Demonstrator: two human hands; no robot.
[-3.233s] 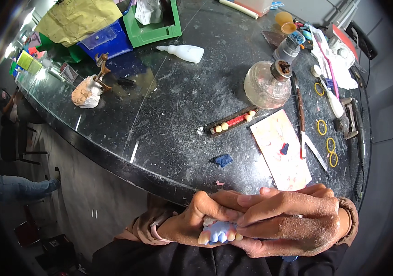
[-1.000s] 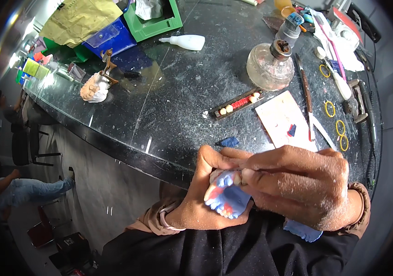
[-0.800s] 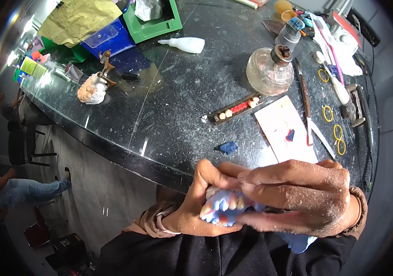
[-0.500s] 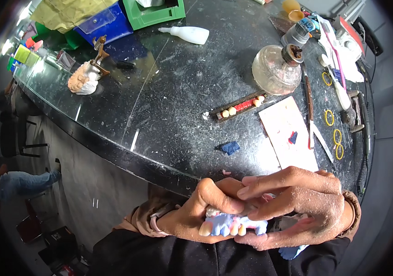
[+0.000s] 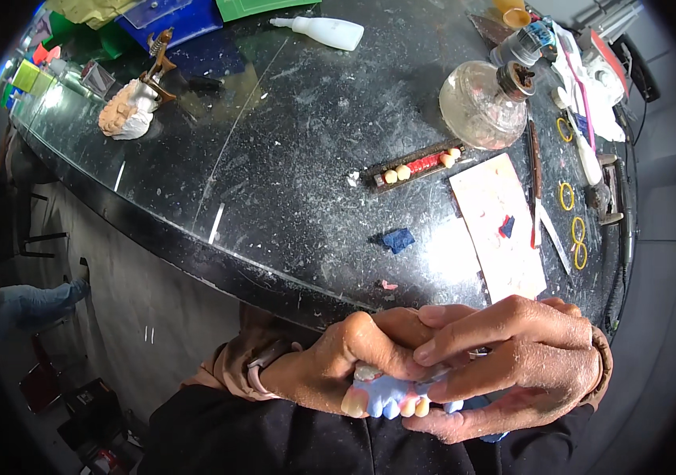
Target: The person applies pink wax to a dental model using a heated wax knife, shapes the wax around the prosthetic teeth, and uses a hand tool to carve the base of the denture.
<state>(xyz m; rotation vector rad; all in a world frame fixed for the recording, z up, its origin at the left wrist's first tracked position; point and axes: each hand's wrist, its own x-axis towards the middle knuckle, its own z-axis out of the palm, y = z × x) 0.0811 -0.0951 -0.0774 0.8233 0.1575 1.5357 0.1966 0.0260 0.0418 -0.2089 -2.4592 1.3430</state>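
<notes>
Close to my body, past the table's front edge, I hold a blue dental model [image 5: 389, 393] with several ivory teeth and pink wax along its lower rim. My left hand [image 5: 346, 352] grips it from the left, thumb and fingers closed on its upper side. Around its right end curl the fingers of my right hand [image 5: 516, 360], with the thumb underneath; both hands look dusty. Part of the model is hidden by the fingers. Below my right hand another bit of blue shows, and whether it belongs to the same model I cannot tell.
On the dark table [image 5: 298, 206] lie a strip of teeth on red wax [image 5: 418, 167], a blue wax scrap [image 5: 398, 241], a white pad [image 5: 504, 269] and a wax knife [image 5: 535, 170]. Farther off stand a glass spirit lamp [image 5: 480, 111], a squeeze bottle [image 5: 326, 33] and a plaster model [image 5: 127, 111].
The view has shifted a little, so the table's things sit slightly higher. My right fingers now cover more of the model's right end, and the model is slightly turned.
</notes>
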